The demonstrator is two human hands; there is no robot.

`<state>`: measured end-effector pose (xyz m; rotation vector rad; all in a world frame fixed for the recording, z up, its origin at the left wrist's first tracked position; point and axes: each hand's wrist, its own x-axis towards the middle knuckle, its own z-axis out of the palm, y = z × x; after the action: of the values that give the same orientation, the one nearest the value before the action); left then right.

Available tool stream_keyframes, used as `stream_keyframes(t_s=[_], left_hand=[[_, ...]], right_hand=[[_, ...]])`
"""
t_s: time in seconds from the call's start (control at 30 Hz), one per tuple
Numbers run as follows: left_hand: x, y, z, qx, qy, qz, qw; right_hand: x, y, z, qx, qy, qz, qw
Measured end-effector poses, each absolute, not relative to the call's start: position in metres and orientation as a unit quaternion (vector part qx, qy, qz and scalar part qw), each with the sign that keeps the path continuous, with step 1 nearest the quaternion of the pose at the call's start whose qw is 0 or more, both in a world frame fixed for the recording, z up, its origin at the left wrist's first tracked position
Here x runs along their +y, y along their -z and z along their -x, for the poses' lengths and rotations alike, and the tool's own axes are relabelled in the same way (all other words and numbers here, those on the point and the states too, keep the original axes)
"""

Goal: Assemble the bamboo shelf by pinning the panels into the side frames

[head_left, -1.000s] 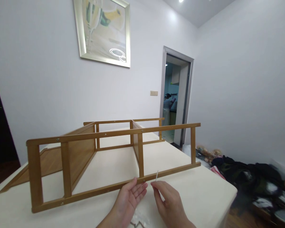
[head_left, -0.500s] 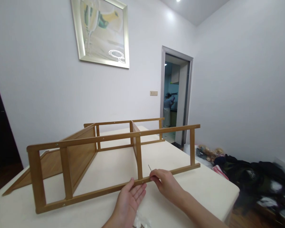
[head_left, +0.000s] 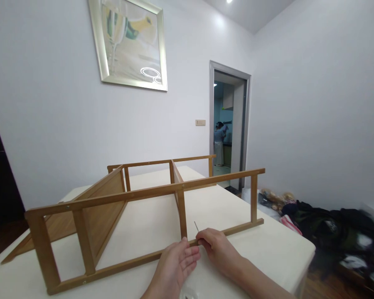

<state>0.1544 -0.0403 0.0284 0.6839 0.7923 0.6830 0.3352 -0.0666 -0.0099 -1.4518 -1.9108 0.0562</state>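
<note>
A brown wooden shelf frame (head_left: 127, 261) lies on its side across the white table (head_left: 152, 218). My left hand (head_left: 176, 265) is open, palm turned up to the right, with its fingers at the near lower rail by the middle upright (head_left: 181, 211). Just right of it, my right hand (head_left: 218, 249) pinches a thin metal rod that looks like a hex key (head_left: 196, 226); its tip sticks up past the fingers. The rod's lower end is hidden by the hand. Small bolt heads (head_left: 84, 282) show along the rails. A wooden shelf panel (head_left: 104, 214) stands between the two side frames.
Under my left hand a clear plastic bag (head_left: 190, 293) is partly visible. Another wooden panel (head_left: 57, 228) extends at the table's left. Dark clothes (head_left: 324, 232) are heaped on the right. Beyond the doorway (head_left: 211, 108) stands a person (head_left: 219, 141).
My left hand has shifted right and its fingers now cover the bolt spot on the lower rail. My right hand keeps its pinch, slightly lower in view. The frame's near left corner appears lower.
</note>
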Motion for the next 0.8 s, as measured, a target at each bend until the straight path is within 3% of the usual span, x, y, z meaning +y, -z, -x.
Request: stream_keyframes(t_s=[0.2,0.43,0.6,0.8], left_hand=[[-0.067,-0.070,-0.144,0.284,-0.423,-0.626,0.590],[-0.057,-0.135,-0.123,0.300,-0.552,-0.719,0.299],[-0.014,-0.142,-0.136,0.249,-0.569,-0.767,0.164],[0.001,-0.129,-0.148,0.282,-0.546,-0.769,0.176]], right_hand=[[-0.072,0.009,-0.332,-0.757,-0.046,0.583,0.292],[-0.074,-0.001,-0.326,-0.744,-0.039,0.605,0.280],[-0.084,-0.011,-0.321,-0.739,0.097,0.543,0.388],[-0.103,-0.055,-0.307,-0.671,0.250,0.474,0.512]])
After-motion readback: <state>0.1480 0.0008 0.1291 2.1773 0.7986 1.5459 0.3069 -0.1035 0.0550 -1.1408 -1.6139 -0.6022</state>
